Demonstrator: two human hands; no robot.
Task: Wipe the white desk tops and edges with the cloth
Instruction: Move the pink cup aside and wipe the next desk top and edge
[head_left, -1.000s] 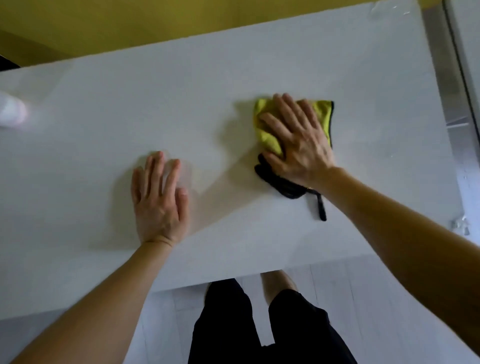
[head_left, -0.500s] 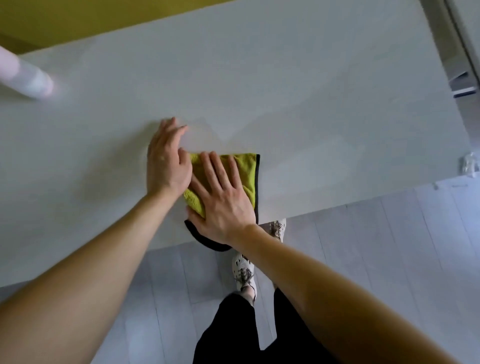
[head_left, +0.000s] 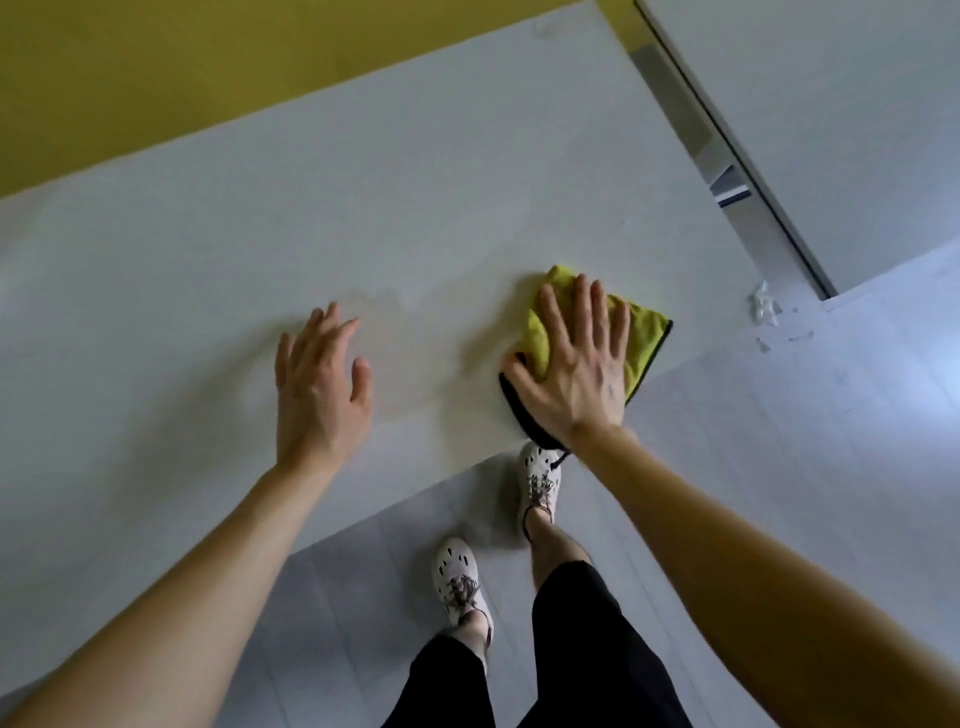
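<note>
Here the broad white matte desk top (head_left: 415, 208) lies under both hands. The right hand (head_left: 576, 374) presses flat with fingers spread on the folded yellow-green microfibre cloth with black edging (head_left: 644, 338), beside the desk's near edge. Well apart to its left, the left hand (head_left: 317, 395) has loosely spread fingers and holds nothing.
</note>
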